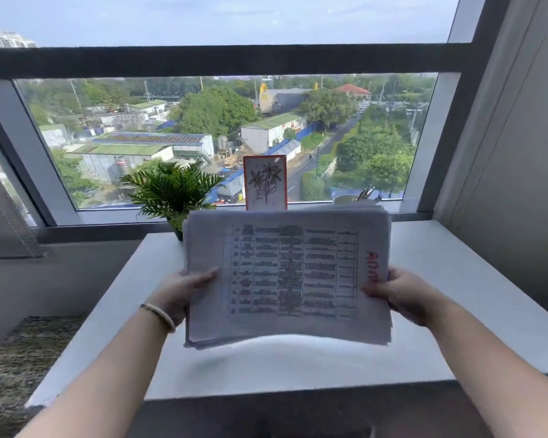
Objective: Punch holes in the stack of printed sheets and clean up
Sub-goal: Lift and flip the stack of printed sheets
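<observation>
Left grip (184,287): thumb lies flat across the top face of the thick stack of white printed sheets (287,276) at its left edge, remaining fingers wrapped underneath and hidden; the grip is clamped on the stack. A thin pale bracelet (159,316) sits on the left wrist.

Right grip (396,294): thumb pressed on the top face at the right edge, fingers curled under; likewise clamped on the stack.

The stack is held in the air between the two grips, above the white rectangular table (472,295), and not touching it. The top sheet carries a printed table of rows and columns, turned sideways to the viewer, with red lettering along the right margin. The near edge sags at the middle and the sheet edges are unevenly aligned at the lower corners.

Beyond the stack, at the far edge of the table:
- a green fern-like plant in a dark pot (171,191), left of centre, partly hidden by the stack
- an upright white card with a red border and a flower drawing (265,181), leaning at the window
- a white container holding metal clips (358,196), at the right, mostly hidden

A large window (222,61) with a dark frame fills the background
</observation>
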`<move>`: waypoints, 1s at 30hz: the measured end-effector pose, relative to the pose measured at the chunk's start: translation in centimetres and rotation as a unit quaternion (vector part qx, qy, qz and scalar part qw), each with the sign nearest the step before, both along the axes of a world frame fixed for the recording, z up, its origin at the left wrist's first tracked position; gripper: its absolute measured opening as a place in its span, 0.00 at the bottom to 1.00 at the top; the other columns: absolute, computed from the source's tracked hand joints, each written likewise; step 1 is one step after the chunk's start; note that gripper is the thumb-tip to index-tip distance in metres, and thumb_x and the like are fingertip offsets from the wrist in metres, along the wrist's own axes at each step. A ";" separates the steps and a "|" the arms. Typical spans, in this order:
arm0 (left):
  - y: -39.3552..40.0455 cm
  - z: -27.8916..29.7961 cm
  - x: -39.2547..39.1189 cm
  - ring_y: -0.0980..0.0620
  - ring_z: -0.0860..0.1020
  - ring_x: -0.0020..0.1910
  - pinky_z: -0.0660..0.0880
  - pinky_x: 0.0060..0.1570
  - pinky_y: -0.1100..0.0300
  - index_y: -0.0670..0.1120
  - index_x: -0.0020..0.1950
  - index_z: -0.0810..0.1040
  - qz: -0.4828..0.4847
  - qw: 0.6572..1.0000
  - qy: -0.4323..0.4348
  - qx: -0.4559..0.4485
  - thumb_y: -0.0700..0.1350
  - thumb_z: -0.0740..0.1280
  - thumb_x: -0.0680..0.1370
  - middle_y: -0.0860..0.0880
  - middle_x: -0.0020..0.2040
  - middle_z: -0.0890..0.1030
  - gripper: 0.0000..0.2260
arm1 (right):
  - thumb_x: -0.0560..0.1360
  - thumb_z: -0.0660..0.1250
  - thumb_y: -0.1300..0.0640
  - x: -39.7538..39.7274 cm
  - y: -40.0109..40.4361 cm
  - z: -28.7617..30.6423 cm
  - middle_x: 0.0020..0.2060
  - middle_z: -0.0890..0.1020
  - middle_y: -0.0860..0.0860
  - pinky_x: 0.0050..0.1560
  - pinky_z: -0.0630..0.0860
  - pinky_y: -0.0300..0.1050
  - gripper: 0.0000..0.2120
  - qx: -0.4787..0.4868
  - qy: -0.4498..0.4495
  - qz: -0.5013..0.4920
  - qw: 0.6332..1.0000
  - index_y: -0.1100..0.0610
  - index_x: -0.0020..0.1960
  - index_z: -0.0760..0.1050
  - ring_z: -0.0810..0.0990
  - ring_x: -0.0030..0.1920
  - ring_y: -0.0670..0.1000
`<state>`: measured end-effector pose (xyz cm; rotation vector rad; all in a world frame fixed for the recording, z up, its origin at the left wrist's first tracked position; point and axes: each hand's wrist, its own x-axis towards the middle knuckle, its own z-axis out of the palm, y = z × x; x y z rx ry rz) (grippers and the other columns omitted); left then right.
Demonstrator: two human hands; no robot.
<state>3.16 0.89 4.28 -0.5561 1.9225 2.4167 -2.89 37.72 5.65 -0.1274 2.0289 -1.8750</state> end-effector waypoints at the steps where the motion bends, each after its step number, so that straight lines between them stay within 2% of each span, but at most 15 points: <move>1: -0.2 1.2 0.0 0.43 0.84 0.42 0.82 0.39 0.51 0.36 0.55 0.79 -0.003 0.998 0.054 -0.018 0.40 0.78 0.64 0.37 0.50 0.83 0.21 | 0.74 0.64 0.73 -0.1 -0.3 1.0 0.51 0.84 0.57 0.50 0.80 0.50 0.14 -0.007 0.039 -0.002 0.999 0.60 0.56 0.78 0.83 0.51 0.56; 2: -0.3 2.3 0.2 0.42 0.83 0.46 0.81 0.42 0.50 0.37 0.53 0.80 -0.017 0.995 0.098 -0.031 0.39 0.78 0.61 0.36 0.53 0.82 0.22 | 0.74 0.63 0.73 -0.3 -0.5 1.7 0.52 0.84 0.56 0.52 0.79 0.51 0.15 -0.021 0.070 0.000 0.997 0.59 0.55 0.78 0.82 0.52 0.56; 4: -0.6 3.8 0.6 0.39 0.80 0.53 0.81 0.46 0.48 0.39 0.53 0.79 -0.044 0.986 0.155 -0.039 0.34 0.73 0.62 0.38 0.55 0.81 0.20 | 0.74 0.62 0.74 -0.6 -0.9 2.1 0.51 0.84 0.54 0.54 0.77 0.51 0.16 -0.054 0.097 -0.004 0.994 0.58 0.54 0.79 0.82 0.53 0.56; 6: -0.9 4.4 1.2 0.41 0.80 0.54 0.80 0.50 0.48 0.41 0.55 0.79 -0.071 0.982 0.168 -0.047 0.32 0.70 0.63 0.40 0.56 0.82 0.21 | 0.74 0.62 0.74 -0.7 -1.0 1.3 0.52 0.84 0.55 0.58 0.76 0.54 0.16 -0.057 0.093 -0.002 0.994 0.60 0.55 0.78 0.81 0.55 0.58; 9: -1.1 3.7 1.8 0.42 0.81 0.55 0.79 0.54 0.47 0.42 0.54 0.81 -0.105 0.981 0.154 -0.060 0.31 0.74 0.62 0.40 0.55 0.82 0.21 | 0.72 0.67 0.73 -0.3 -0.8 -0.7 0.52 0.84 0.58 0.62 0.73 0.62 0.15 -0.048 0.063 0.006 0.997 0.64 0.56 0.78 0.79 0.57 0.64; 11: -1.1 3.0 2.0 0.42 0.81 0.54 0.80 0.50 0.49 0.43 0.54 0.81 -0.110 0.982 0.134 -0.076 0.37 0.81 0.54 0.40 0.55 0.83 0.29 | 0.66 0.73 0.68 -0.1 -0.6 -1.6 0.55 0.83 0.60 0.65 0.67 0.69 0.19 -0.060 0.050 0.017 0.997 0.64 0.57 0.79 0.76 0.61 0.68; 13: -1.0 2.5 2.0 0.43 0.82 0.53 0.81 0.46 0.53 0.42 0.55 0.81 -0.100 0.984 0.126 -0.081 0.44 0.84 0.47 0.41 0.54 0.83 0.37 | 0.62 0.77 0.61 0.1 -0.6 -1.7 0.59 0.81 0.60 0.66 0.62 0.73 0.27 -0.066 0.051 0.045 0.996 0.61 0.60 0.78 0.74 0.63 0.68; 15: -0.7 2.2 1.8 0.43 0.82 0.52 0.81 0.46 0.53 0.41 0.55 0.81 -0.084 0.986 0.122 -0.078 0.45 0.84 0.46 0.40 0.54 0.83 0.37 | 0.60 0.78 0.57 0.0 -0.7 -1.6 0.60 0.80 0.58 0.67 0.64 0.71 0.31 -0.059 0.054 0.061 0.995 0.59 0.62 0.77 0.75 0.63 0.65; 19: 0.0 1.4 1.9 0.42 0.81 0.54 0.78 0.55 0.48 0.39 0.56 0.81 -0.056 0.989 0.114 -0.077 0.49 0.85 0.45 0.41 0.54 0.83 0.41 | 0.54 0.81 0.52 0.0 -0.9 -1.8 0.55 0.83 0.54 0.64 0.72 0.62 0.34 -0.028 0.049 0.042 0.998 0.57 0.59 0.79 0.79 0.59 0.60; 21: 0.0 0.8 2.1 0.43 0.82 0.54 0.77 0.54 0.50 0.39 0.55 0.81 -0.046 0.990 0.104 -0.086 0.50 0.85 0.43 0.42 0.53 0.84 0.43 | 0.50 0.83 0.50 0.2 -0.8 -2.3 0.55 0.84 0.54 0.62 0.74 0.57 0.38 -0.026 0.047 0.039 0.998 0.58 0.59 0.79 0.81 0.58 0.58; 24: 0.2 -0.1 2.2 0.44 0.82 0.52 0.78 0.53 0.50 0.40 0.54 0.81 -0.019 0.991 0.094 -0.097 0.51 0.84 0.42 0.43 0.51 0.85 0.42 | 0.54 0.82 0.55 0.7 -0.9 -2.7 0.54 0.84 0.56 0.60 0.76 0.55 0.32 -0.046 0.052 0.029 0.997 0.59 0.57 0.80 0.82 0.56 0.58; 28: 0.6 -0.4 2.0 0.42 0.82 0.52 0.78 0.55 0.46 0.39 0.52 0.81 0.022 0.990 0.115 -0.081 0.46 0.81 0.49 0.42 0.50 0.85 0.33 | 0.65 0.77 0.67 0.9 -1.5 -2.8 0.50 0.85 0.55 0.57 0.77 0.53 0.15 -0.043 0.058 -0.018 0.997 0.58 0.50 0.81 0.83 0.52 0.57; 30: 0.8 -0.8 2.2 0.42 0.82 0.53 0.77 0.56 0.45 0.39 0.54 0.81 0.015 0.990 0.115 -0.077 0.45 0.81 0.50 0.42 0.51 0.84 0.33 | 0.67 0.74 0.69 0.9 -1.5 -3.3 0.51 0.85 0.56 0.57 0.77 0.52 0.13 -0.024 0.045 -0.026 0.998 0.57 0.49 0.81 0.83 0.52 0.56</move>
